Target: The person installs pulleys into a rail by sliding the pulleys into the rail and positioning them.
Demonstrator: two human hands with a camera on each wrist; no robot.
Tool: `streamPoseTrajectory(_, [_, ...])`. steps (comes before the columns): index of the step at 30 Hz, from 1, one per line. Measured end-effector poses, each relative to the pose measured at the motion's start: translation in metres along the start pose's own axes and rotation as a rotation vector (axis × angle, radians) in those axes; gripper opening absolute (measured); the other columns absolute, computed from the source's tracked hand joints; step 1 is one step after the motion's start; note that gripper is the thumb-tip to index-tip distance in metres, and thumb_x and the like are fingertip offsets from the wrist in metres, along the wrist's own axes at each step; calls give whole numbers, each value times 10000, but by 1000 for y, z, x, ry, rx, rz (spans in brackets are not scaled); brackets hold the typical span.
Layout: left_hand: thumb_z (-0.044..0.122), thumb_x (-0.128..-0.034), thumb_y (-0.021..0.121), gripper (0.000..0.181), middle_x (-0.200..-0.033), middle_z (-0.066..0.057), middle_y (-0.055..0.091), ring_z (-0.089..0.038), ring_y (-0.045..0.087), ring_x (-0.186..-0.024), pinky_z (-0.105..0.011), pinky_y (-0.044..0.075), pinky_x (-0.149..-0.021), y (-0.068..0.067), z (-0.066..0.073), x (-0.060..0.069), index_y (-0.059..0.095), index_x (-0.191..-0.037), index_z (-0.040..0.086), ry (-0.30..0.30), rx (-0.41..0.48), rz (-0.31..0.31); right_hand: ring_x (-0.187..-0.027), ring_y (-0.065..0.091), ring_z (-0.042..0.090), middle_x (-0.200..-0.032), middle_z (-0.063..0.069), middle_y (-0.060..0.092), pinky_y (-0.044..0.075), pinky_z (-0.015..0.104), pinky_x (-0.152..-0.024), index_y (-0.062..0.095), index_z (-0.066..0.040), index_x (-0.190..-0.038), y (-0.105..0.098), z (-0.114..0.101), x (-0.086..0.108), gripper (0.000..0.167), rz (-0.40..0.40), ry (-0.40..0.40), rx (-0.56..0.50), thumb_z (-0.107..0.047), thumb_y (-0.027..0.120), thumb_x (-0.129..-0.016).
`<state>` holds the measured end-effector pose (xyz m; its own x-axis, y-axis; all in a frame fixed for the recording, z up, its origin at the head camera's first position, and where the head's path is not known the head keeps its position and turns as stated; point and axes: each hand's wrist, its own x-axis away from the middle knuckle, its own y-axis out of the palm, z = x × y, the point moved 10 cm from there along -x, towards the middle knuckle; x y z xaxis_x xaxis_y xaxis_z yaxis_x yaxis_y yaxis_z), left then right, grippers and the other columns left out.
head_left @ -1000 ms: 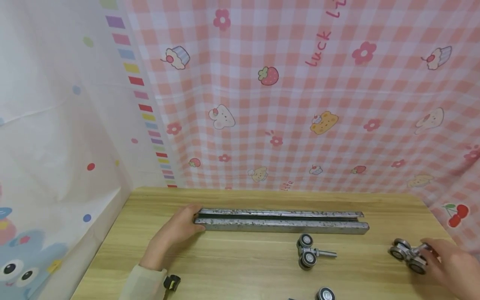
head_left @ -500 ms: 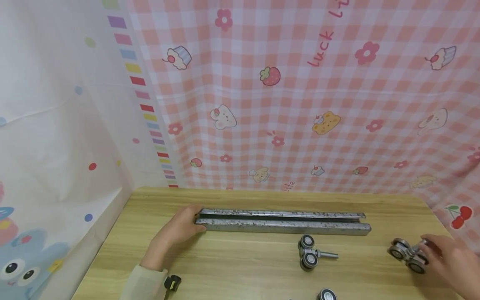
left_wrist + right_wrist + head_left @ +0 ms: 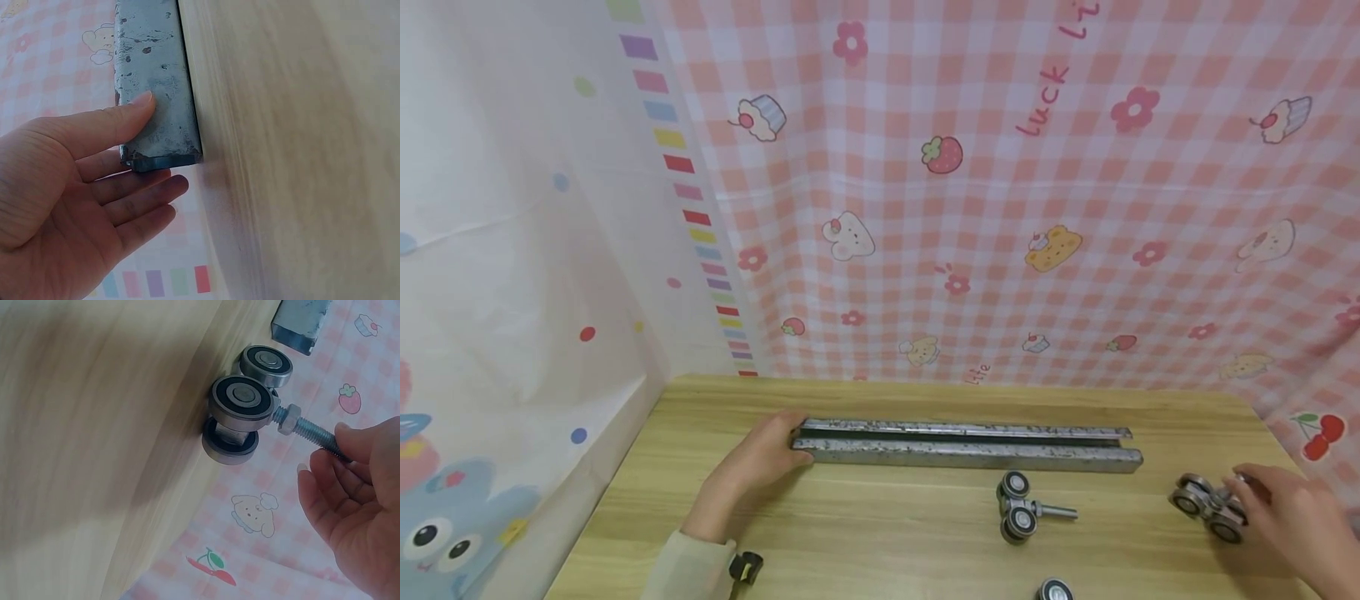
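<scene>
Head: two hands (image 3: 765, 452) (image 3: 1296, 517), one rail (image 3: 962, 453), two whole trolleys (image 3: 1018, 505) (image 3: 1209, 505), one cropped wheel (image 3: 1055, 591).

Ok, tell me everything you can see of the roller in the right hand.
The trolley roller looks metal, with at least three dark-ringed wheels and a threaded bolt carrying a hex nut. The right hand pinches the bolt's free end. Its wheels point left in the head view, apart from the slotted rail; whether they touch the table is unclear.
</scene>
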<state>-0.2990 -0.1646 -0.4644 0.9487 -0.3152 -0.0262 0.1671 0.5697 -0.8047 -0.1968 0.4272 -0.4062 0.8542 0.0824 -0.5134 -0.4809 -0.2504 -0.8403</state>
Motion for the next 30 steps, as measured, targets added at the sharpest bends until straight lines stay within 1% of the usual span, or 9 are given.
streamPoseTrajectory(1, [33,-853,853,411,-1246,-126,695,-297,651,-1169,-500,541,-1019,0,0,0,689,-1230,19,2,-1,0,-512,586,273,-675,189,656,475,341,-424,684,150,-842,1,0,-1,109,-9,4,-2,138,783,-799])
streamPoseTrajectory(4, [35,-857,851,403,-1252,-129,692,-306,647,-1180,-502,538,-1023,-1,1,0,686,-1225,19,4,-2,0,-528,597,276,-689,190,660,491,366,-430,684,158,-867,3,1,-4,105,-38,18,-6,123,774,-825])
streamPoseTrajectory(8, [38,-862,847,413,-1267,-137,687,-312,643,-1191,-505,536,-1029,0,0,0,681,-1240,12,-3,2,-5,-545,617,295,-714,213,666,518,441,-452,678,170,-898,7,3,-7,110,-82,39,-8,107,758,-858])
streamPoseTrajectory(12, [39,-863,847,434,-1277,-153,686,-326,639,-1205,-513,532,-1037,0,-1,0,677,-1261,-1,-8,5,-8,-538,615,274,-726,216,673,518,414,-446,681,169,-918,10,3,-10,114,-95,39,-8,98,756,-868])
streamPoseTrajectory(16, [38,-864,845,448,-1285,-165,684,-340,634,-1219,-521,523,-1049,0,-1,0,674,-1275,-11,-10,6,-9,-522,598,240,-722,204,680,499,362,-429,692,160,-919,10,2,-13,101,-72,12,-15,100,756,-870])
streamPoseTrajectory(19, [41,-867,842,465,-1294,-175,680,-352,629,-1230,-529,515,-1059,0,-1,0,667,-1293,-20,-7,8,-8,-526,586,220,-723,201,678,470,320,-424,694,159,-918,11,4,-17,95,-64,9,-25,107,756,-869])
streamPoseTrajectory(23, [41,-864,843,436,-1264,-166,690,-340,639,-1207,-521,524,-1045,-1,0,0,677,-1264,-15,-1,4,-5,-548,574,208,-726,187,674,425,286,-439,695,151,-924,14,8,-20,95,-80,41,-35,101,755,-869])
streamPoseTrajectory(26, [32,-858,847,414,-1235,-141,699,-302,652,-1167,-503,541,-1018,0,-1,-1,687,-1238,-1,-4,3,-6,-558,575,214,-743,207,677,428,298,-439,690,161,-932,17,12,-22,101,-101,68,-44,98,747,-879])
streamPoseTrajectory(30, [23,-852,847,426,-1230,-131,702,-271,655,-1143,-491,548,-1004,0,-2,-1,688,-1248,4,-10,9,-6,-553,576,217,-769,243,677,450,314,-433,679,186,-960,22,15,-25,121,-124,88,-60,86,724,-911])
